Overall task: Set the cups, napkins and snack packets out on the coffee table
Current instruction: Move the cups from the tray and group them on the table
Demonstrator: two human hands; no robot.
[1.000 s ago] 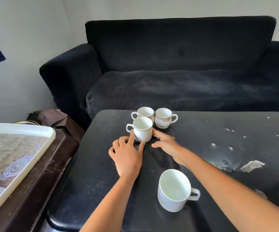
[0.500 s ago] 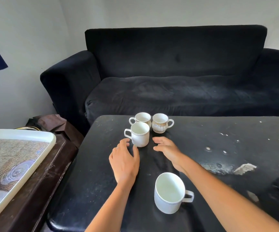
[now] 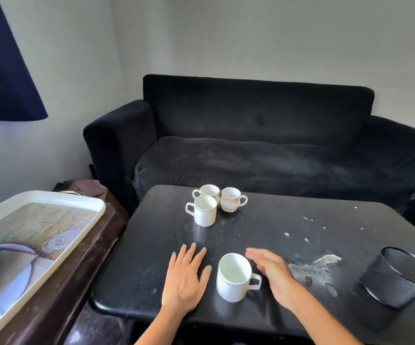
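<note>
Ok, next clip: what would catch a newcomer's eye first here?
Four white cups stand out on the black coffee table: a cluster of three near the sofa side, and a larger mug at the near edge. The open left hand and right hand flank that mug without touching it. A black mesh bin sits at the right.

The black table has a worn top, chipped and flecked white toward its right side. Near its far edge three small white cups stand clustered, touching or nearly so. A larger white mug stands upright well nearer than the cluster. A black mesh basket sits far right of the mug.
</note>
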